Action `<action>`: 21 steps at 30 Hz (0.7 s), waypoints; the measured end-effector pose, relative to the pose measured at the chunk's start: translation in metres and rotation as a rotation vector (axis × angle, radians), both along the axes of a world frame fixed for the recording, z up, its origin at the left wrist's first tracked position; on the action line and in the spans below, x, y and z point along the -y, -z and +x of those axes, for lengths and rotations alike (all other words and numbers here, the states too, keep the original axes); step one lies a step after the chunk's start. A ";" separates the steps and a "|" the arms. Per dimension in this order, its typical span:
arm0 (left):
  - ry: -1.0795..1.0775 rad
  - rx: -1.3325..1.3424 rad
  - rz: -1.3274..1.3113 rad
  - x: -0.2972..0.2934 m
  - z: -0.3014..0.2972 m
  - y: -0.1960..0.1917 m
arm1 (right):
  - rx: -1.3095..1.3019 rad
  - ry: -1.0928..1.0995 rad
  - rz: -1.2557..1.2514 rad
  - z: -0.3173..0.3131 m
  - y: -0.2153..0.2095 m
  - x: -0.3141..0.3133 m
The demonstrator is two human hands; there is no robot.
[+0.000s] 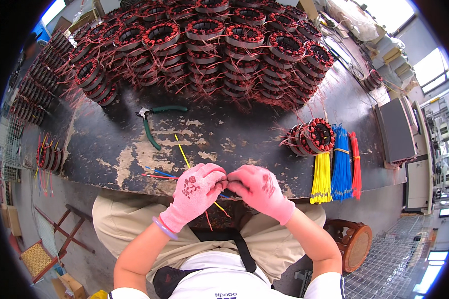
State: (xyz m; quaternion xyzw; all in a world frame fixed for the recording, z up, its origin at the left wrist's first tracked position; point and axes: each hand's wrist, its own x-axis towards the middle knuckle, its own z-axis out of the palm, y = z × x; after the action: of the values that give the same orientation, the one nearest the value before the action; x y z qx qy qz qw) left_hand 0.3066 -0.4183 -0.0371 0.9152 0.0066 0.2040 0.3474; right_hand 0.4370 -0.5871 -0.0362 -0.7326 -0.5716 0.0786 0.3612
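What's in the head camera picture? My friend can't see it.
A pink-gloved left hand and right hand meet over thin yellow, blue and red wires at the edge of a worn, dark table. Beyond lie green pliers; red-wound rings stand stacked behind, and coloured bundles lie at right.

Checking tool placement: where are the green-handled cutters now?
In the head view, left of centre: the green-handled cutters lie open on the dark worktop, between the stacked wound rings and the gloved left hand.

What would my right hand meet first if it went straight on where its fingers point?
Your right hand would most likely meet your pink-gloved left hand first; they may already touch, as depth there is hard to judge.
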 end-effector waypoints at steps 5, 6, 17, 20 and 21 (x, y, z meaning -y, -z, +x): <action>0.016 -0.008 0.004 -0.001 -0.001 0.001 | -1.128 0.202 -0.353 0.010 -0.006 -0.007; 0.010 -0.015 -0.013 -0.001 -0.002 0.002 | -0.937 0.244 -0.354 0.004 -0.016 -0.006; -0.007 -0.064 -0.034 0.000 0.000 0.000 | 0.412 0.162 -0.037 -0.016 -0.002 0.008; -0.008 -0.050 -0.037 0.000 0.000 0.001 | 0.442 0.147 -0.033 -0.015 0.002 0.010; -0.008 -0.039 -0.039 0.000 -0.001 0.002 | 0.467 0.128 -0.040 -0.011 0.005 0.010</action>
State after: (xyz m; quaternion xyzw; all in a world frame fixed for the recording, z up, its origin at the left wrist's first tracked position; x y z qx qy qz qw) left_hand 0.3059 -0.4183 -0.0387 0.9122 0.0211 0.1873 0.3639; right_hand 0.4259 -0.5971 -0.0411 -0.7726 -0.5904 -0.1045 0.2090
